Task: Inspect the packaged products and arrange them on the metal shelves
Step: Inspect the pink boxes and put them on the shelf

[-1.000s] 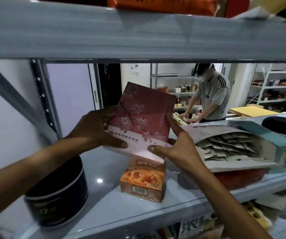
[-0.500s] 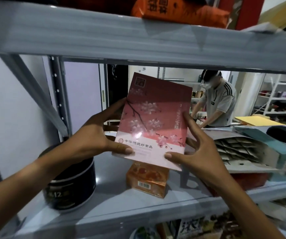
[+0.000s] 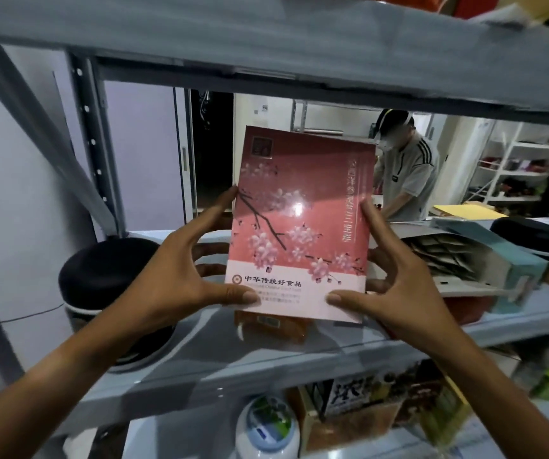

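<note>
Left hand (image 3: 180,276) grips the pink box (image 3: 301,223) at its L edge, thumb on the front near the bottom, fingers curled round behind; right hand (image 3: 395,286) mirrors it on the R edge, thumb on the lower front corner. I see the box held upright in the air, front face toward the cam, w/ blossom print and a white band of Chinese text along the bottom. It sits above the metal shelf (image 3: 299,352), not touching it, directly over an orange carton (image 3: 271,327) that lies on the shelf, mostly hidden by the box. Black jar (image 3: 107,283) w/ a domed lid stands on the shelf to the L, near the upright post. To the R on the same shelf: an open teal box (image 3: 485,263) lying flat, sachets showing inside. Shelf below holds a white bottle (image 3: 266,429) w/ a green label & several packs, blurred. Upper shelf beam (image 3: 266,44) spans the top. Beyond the rack, a person in a grey shirt (image 3: 405,180) bends over a counter; detail there too small to tell.
</note>
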